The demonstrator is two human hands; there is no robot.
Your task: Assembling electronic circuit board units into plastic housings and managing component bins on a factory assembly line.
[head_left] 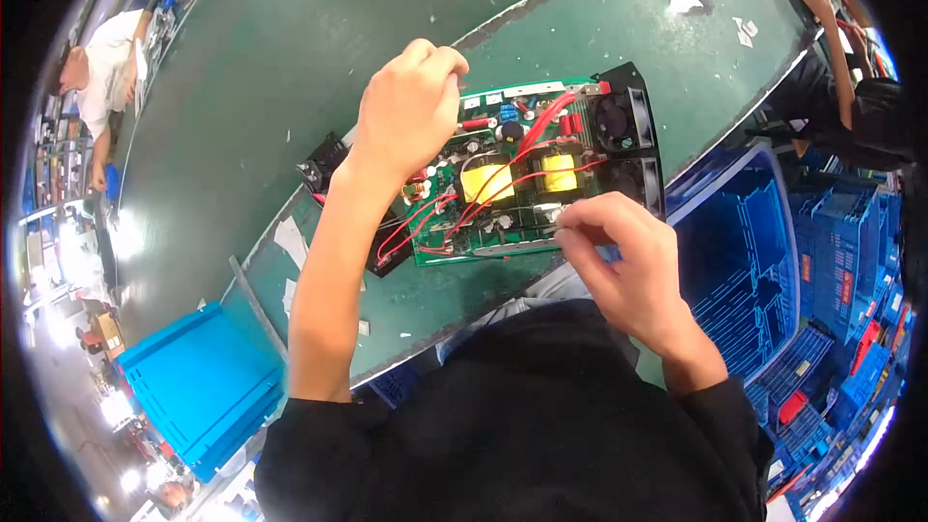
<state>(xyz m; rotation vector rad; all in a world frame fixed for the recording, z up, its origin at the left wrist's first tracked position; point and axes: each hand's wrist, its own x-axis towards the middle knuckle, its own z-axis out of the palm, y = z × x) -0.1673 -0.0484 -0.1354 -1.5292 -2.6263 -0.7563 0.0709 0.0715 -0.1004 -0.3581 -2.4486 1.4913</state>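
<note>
Green circuit board [527, 191], crossed by red wires [547, 126], lies on the tabletop [280, 68] between your grips: your left grip [411, 106] is raised over its far left part, your right grip [633, 256] at its near edge. Your right thumb and forefinger draw close together; whether either grip is clamped on anything cannot be told. The step appears to be fine handwork; the next move probably calls for avoiding the wires, the chief obstruction between your grips. A black fan [615, 121] sits beyond your right grip, a blue crate [795, 266] to its right.

A worn-edged green worktable [599, 34] stands between bright lights [118, 409] at left and stacked blue crates [829, 242] at right.
</note>
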